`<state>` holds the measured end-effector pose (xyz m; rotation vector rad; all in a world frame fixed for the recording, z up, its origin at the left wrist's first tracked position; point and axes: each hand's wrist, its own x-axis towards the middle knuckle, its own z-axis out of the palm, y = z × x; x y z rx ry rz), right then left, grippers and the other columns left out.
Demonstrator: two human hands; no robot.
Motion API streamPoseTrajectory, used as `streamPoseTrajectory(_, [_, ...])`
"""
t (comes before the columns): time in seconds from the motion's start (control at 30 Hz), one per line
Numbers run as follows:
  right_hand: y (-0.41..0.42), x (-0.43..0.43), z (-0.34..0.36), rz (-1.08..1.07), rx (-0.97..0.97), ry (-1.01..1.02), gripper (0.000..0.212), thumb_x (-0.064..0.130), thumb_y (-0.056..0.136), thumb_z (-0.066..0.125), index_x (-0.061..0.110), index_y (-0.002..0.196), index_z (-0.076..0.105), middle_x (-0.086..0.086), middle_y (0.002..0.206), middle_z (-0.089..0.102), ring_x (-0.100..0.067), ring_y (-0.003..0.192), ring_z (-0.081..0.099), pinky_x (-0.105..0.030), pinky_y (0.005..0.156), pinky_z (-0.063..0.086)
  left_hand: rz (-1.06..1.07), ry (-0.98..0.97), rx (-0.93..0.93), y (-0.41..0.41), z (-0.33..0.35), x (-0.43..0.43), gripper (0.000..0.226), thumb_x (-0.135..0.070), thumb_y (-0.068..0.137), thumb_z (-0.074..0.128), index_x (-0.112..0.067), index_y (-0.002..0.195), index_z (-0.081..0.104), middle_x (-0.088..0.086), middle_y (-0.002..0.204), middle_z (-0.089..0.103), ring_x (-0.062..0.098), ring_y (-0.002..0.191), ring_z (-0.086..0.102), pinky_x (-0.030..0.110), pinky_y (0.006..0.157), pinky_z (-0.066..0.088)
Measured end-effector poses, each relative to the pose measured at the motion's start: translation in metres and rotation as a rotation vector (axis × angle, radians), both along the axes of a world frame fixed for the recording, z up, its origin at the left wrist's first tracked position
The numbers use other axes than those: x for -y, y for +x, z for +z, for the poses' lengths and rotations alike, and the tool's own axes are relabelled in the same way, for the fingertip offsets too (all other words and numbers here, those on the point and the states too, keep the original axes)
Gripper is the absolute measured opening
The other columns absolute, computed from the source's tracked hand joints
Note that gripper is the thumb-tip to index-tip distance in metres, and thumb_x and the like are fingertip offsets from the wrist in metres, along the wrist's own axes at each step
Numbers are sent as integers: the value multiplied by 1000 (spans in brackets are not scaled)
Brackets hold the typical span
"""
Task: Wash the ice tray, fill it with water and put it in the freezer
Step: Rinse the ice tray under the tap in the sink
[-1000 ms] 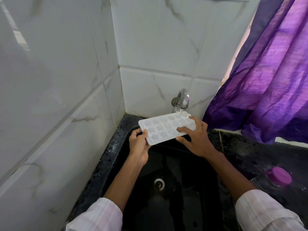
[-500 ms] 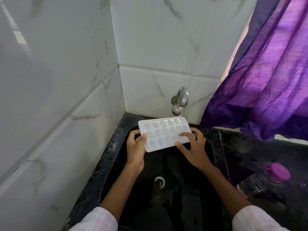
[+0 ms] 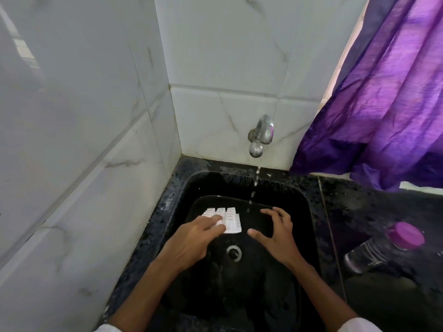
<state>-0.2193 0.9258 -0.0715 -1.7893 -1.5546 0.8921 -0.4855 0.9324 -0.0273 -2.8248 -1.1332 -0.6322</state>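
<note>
Wetness makes the white moulded plastic ice tray point(image 3: 230, 220) slippery, I judge, though light and stiff. It sits low in the black sink point(image 3: 294, 188), the left hand point(image 3: 191, 240) resting straight fingers across it; the right hand point(image 3: 278, 238) hovers spread, empty. I'd pinch both short rims.

So the white ice tray point(image 3: 231, 220) is down in the black sink point(image 3: 167, 207), which sits in the back left corner of the surface point(image 3: 371, 204). The left grip point(image 3: 191, 240) has its fingers laid flat over the tray's near end. The right grip point(image 3: 278, 238) hovers just beside it, fingers spread, not touching. A thin stream of water point(image 3: 254, 185) dribbles from the tap point(image 3: 261, 133) and falls between tray and right grip. The drain point(image 3: 233, 253) sits just nearer than both. A bottle point(image 3: 374, 255) with a purple cap point(image 3: 406, 236) lies on its side toward the surface's right edge, and a purple curtain point(image 3: 383, 104) hangs over the back right corner.
</note>
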Motion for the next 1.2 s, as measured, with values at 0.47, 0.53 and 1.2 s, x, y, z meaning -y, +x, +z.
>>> streamPoseTrajectory(0.47, [-69, 21, -3, 105, -191, 188, 31, 7, 93, 67, 32, 108, 72, 13, 105, 73, -1, 103, 67, -19, 86, 49, -186, 173, -150, 26, 32, -6, 47, -25, 67, 89, -37, 110, 75, -2, 123, 70, 22, 108, 65, 33, 85, 55])
streamPoseTrajectory(0.53, [-65, 21, -6, -73, -342, 138, 24, 18, 89, 74, 39, 100, 72, 14, 102, 75, -1, 98, 69, -27, 85, 55, -94, 172, -131, 33, 35, -11, 52, -30, 77, 82, -33, 127, 65, 5, 144, 57, 29, 126, 55, 45, 102, 49])
streamPoseTrajectory(1.2, [-51, 8, 23, -391, -1038, -265, 35, 34, 90, 67, 14, 119, 63, -13, 103, 75, -27, 86, 71, -44, 85, 57, 466, -1403, 1282, -3, -2, -10, 27, -32, 103, 50, -20, 124, 62, 0, 113, 76, 18, 104, 73, 39, 85, 59])
